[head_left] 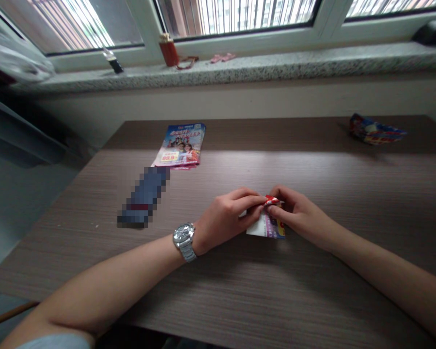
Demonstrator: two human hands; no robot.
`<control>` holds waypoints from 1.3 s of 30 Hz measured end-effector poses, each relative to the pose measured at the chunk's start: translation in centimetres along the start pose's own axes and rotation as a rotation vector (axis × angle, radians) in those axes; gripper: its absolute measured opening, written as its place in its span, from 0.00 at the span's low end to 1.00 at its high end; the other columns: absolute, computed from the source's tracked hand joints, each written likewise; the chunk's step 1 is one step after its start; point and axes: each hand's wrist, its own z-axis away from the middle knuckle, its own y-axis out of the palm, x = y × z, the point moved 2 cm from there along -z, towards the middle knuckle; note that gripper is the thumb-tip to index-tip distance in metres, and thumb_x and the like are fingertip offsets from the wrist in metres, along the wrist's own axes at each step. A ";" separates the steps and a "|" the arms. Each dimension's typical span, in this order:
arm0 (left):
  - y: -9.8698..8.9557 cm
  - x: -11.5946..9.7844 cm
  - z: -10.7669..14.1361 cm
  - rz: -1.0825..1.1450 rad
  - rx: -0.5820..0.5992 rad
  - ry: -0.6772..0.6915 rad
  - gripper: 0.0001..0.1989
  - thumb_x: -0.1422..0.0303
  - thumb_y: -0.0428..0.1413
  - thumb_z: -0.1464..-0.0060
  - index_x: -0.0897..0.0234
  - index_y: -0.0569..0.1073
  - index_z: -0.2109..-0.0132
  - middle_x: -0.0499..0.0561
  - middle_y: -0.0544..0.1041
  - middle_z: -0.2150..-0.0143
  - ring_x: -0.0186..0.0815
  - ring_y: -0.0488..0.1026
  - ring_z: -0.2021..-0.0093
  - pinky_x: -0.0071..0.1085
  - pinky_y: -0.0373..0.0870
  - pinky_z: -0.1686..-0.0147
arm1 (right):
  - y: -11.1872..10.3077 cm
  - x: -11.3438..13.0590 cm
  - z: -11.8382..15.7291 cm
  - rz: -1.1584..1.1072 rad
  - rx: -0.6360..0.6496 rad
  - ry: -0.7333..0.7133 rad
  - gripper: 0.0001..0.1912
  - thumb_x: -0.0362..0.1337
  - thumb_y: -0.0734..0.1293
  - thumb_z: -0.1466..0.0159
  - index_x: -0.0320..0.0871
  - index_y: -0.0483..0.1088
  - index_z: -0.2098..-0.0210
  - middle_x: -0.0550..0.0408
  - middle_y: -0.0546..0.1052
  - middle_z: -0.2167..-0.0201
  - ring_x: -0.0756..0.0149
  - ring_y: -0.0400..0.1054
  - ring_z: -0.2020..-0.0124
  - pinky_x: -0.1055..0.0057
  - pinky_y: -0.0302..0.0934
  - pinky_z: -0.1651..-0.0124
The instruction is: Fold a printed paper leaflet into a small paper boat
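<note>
Between my two hands is a small folded paper leaflet (263, 227), white with purple, yellow and red print. My left hand (230, 213), with a silver watch (184, 241) on its wrist, pinches the paper's upper left side. My right hand (296, 208) pinches its upper right edge between thumb and fingers. A red-printed strip at the top is bent over where the fingertips meet. The fingers hide part of the paper, which is just above or on the wooden table (218, 286); I cannot tell which.
A stack of colourful flyers (183, 145) lies at the back left, with a pixelated dark blue object (145, 196) in front of it. A folded printed paper (376, 131) stands at the back right. On the stone windowsill (276, 63) are a red container (169, 51) and a pink item (222, 57).
</note>
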 end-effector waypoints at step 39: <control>-0.5 0.8 -0.3 0.181 -0.027 -0.128 0.06 0.69 0.56 0.36 0.66 0.73 0.53 0.55 0.76 0.54 0.36 0.74 0.53 0.34 0.72 0.51 | -0.7 -0.9 -0.2 -0.178 -0.106 0.068 0.10 0.44 0.67 0.36 0.46 0.71 0.59 0.58 0.76 0.65 0.65 0.71 0.66 0.68 0.67 0.62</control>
